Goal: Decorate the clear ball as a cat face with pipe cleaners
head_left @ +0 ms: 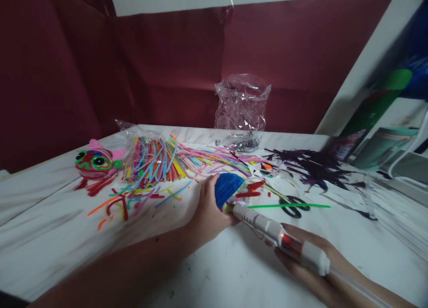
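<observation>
My left hand (209,212) is closed around a round blue pipe-cleaner-covered piece (227,187) in the middle of the white table (50,236). In my right hand (310,263) is a white hot glue gun (277,234) with a red light, fingers wrapped under it. Its nozzle touches the lower edge of the blue piece. A green pipe cleaner (289,206) lies just right of the blue piece, over black scissors (293,206).
A heap of coloured pipe cleaners (160,163) spills from a clear bag behind my left hand. A colourful pipe-cleaner mask (96,162) lies far left. Dark purple pipe cleaners (307,165) lie at right. A crumpled clear plastic bag (242,103) stands at the back.
</observation>
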Demonstrator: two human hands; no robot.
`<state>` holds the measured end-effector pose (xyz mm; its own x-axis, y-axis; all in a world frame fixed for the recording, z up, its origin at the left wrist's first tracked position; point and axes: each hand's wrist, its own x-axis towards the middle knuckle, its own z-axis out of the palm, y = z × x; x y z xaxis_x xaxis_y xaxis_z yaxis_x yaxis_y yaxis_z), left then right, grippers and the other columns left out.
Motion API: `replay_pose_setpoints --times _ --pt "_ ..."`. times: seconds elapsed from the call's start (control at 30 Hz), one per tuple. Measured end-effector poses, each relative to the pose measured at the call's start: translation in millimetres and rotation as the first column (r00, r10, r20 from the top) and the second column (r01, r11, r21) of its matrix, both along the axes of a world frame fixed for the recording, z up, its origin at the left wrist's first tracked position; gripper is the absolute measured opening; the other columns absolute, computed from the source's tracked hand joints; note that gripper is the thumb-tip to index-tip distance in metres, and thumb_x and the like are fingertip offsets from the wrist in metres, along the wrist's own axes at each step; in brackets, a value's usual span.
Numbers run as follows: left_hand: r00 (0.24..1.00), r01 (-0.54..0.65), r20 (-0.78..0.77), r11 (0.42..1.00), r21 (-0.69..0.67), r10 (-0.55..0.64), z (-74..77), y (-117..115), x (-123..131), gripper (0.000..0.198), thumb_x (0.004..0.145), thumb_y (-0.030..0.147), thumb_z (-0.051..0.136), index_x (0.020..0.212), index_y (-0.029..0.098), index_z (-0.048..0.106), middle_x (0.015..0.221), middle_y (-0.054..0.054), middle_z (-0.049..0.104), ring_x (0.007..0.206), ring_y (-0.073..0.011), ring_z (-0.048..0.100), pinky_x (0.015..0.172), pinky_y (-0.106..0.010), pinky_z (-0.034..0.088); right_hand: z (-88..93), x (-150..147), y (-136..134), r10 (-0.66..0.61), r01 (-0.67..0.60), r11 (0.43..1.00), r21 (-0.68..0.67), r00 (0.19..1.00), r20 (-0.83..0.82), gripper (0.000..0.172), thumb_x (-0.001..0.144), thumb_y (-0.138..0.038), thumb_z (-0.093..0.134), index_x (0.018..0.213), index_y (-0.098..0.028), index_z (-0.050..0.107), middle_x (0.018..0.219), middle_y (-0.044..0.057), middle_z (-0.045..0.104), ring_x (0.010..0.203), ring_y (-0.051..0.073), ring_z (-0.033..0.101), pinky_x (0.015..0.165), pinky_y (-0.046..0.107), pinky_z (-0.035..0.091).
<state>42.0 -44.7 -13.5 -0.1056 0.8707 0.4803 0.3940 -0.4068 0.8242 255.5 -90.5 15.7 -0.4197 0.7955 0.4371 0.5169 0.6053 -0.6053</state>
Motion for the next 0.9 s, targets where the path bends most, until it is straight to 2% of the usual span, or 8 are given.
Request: replay_pose_setpoints --times 0.13,0.37,0.57,0.9 --pt "1.000 0.023 0.016 1.000 -0.009 -0.023 -0.5 1.0 -0.9 0.096 0.047 0.025 0.083 0.130 0.022 0.036 0.130 -0.015 0.045 0.123 -0.0340 0.044 0.103 -0.050 0.037 5.8 1.4 -1.0 0.038 -0.036 0.998 -0.051 0.999 0.029 0.016 0.083 -0.030 0.047 0.069 -0.022 0.050 0.065 0.001 0.063 0.055 0.015 0.061 0.051 0.023 0.049" --pt "0.994 -0.003 0.109 0.998 -0.056 0.009 -3.4 4.6 0.3 0.095 0.047 0.024 0.084 0.129 0.021 0.036 0.130 -0.015 0.046 0.122 -0.0334 0.046 0.102 -0.050 0.037 3.5 3.9 1.6 0.033 -0.034 0.999 0.004 0.999 0.033 0.011 0.081 -0.027 0.050 0.073 -0.022 0.056 0.063 0.000 0.063 0.051 0.014 0.059 0.047 0.021 0.046" --pt "0.991 -0.003 0.132 0.999 -0.046 0.009 -5.0 6.3 0.2 0.095 0.045 0.019 0.083 0.128 0.021 0.037 0.130 -0.015 0.046 0.123 -0.0336 0.045 0.102 -0.050 0.037 7.1 2.5 1.2 0.057 -0.054 0.997 -0.046 0.996 0.065 0.014 0.083 -0.028 0.049 0.073 -0.022 0.055 0.064 0.000 0.064 0.054 0.014 0.060 0.049 0.021 0.048" --pt "0.991 0.002 0.137 1.000 -0.024 0.002 -6.3 7.7 0.8 0.095 0.045 0.019 0.084 0.127 0.022 0.036 0.129 -0.015 0.047 0.123 -0.0333 0.045 0.103 -0.050 0.036 -2.9 5.4 7.8 0.070 -0.071 0.997 0.007 0.994 0.084 0.012 0.083 -0.026 0.050 0.075 -0.021 0.057 0.064 0.001 0.064 0.053 0.013 0.061 0.048 0.020 0.048"
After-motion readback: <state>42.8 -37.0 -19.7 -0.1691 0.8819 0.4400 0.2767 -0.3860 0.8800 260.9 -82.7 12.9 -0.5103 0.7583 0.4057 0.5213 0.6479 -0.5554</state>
